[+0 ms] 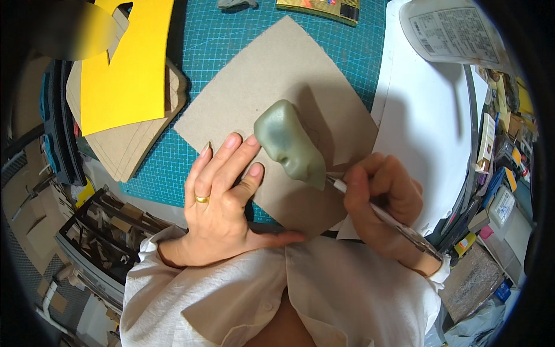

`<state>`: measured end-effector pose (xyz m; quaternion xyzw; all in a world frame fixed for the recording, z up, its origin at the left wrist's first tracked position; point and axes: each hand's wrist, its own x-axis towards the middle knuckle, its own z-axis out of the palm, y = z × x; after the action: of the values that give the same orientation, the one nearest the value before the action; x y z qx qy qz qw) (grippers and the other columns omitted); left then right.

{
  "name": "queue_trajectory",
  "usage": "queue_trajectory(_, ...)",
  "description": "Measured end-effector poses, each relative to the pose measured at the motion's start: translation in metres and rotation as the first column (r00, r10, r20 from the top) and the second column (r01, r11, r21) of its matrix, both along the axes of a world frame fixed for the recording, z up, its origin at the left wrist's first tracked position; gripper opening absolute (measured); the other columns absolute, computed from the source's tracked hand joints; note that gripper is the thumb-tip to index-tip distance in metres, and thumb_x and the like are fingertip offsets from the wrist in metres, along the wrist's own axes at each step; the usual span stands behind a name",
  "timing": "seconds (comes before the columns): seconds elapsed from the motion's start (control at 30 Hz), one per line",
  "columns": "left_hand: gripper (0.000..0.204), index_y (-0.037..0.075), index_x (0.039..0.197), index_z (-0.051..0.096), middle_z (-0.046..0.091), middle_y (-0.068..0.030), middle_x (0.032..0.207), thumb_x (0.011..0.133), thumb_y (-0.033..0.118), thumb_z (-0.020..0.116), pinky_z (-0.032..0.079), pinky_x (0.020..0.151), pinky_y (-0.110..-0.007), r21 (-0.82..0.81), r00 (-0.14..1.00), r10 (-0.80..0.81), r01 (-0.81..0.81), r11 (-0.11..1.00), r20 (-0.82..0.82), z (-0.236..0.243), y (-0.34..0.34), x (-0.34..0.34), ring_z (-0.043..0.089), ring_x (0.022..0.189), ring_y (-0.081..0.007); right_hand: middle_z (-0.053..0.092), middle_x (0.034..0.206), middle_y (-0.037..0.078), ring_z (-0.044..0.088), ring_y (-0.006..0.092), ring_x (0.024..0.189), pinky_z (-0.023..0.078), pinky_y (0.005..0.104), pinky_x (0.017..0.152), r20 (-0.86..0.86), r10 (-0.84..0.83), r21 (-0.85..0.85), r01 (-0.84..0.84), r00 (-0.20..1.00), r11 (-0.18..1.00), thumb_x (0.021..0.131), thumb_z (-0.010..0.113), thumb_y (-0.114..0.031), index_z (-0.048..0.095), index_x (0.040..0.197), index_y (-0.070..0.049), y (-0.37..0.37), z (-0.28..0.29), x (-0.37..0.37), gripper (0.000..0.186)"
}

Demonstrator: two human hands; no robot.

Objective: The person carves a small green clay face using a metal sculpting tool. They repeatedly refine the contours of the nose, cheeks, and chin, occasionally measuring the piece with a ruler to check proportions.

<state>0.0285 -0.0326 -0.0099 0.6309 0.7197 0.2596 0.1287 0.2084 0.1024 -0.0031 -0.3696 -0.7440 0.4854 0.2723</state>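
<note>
Since the green rounded form (283, 136) lies on the brown sheet (283, 63), slightly right of the sheet's middle, its narrow end points down toward your right side. Its gloss and smooth, solid look suggest something stiff, probably slick, with some weight for its bulk, though whether it is stone, resin or wax you cannot tell from here. The tapering tip looks like the part most prone to chipping, so the broad upper end, or the hollow along its left flank, would be the safer place to take hold.

Your left hand (222, 185) rests palm down over the sheet's lower left edge, fingers loosely parted and thumb stretched out to the right. It grips nothing; one fingertip sits against or just beside the form's left side, and which of the two is unclear. Your right hand (381, 188) is curled closed around a slim pen-like tool (396, 220), pinched near its point, with the shaft slanting back over the wrist. The point reaches the form's narrow end, but contact there cannot be made out.
</note>
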Motion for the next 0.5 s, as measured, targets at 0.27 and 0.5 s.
queue_trajectory(0.27, 0.097, 0.007, 0.117, 0.052, 0.058, -0.0138, 0.138, 0.044, 0.057, 0.09, 0.033, 0.112, -0.05, -0.003, 1.0, 0.008, -0.008, 1.0, 0.009, 0.002, 0.0018, 0.0011, 0.05, 0.132, -0.0301, 0.053, 0.059, 0.006, 0.048, 0.0148, 0.044, 0.038, 0.0269, 0.043, -0.022, -0.004, 0.017, 0.004, 1.0, 1.0, 0.078, 0.068, 0.009, 0.044, 0.064, -0.005, -0.0004, -0.0001, -0.0005, 0.031)
queue_trajectory(0.5, 0.098, 0.006, 0.117, 0.052, 0.058, -0.0139, 0.137, 0.043, 0.058, 0.09, 0.033, 0.112, -0.05, -0.012, 1.0, 0.012, -0.012, 1.0, 0.01, 0.0024, 0.001, 0.0015, 0.05, 0.132, -0.0303, 0.05, 0.057, 0.006, 0.047, 0.0147, 0.043, 0.037, 0.0275, 0.042, 0.003, 0.011, 0.033, -0.012, 1.0, 0.999, 0.077, 0.068, 0.009, 0.043, 0.064, -0.005, 0.0003, -0.0008, 0.0001, 0.032)
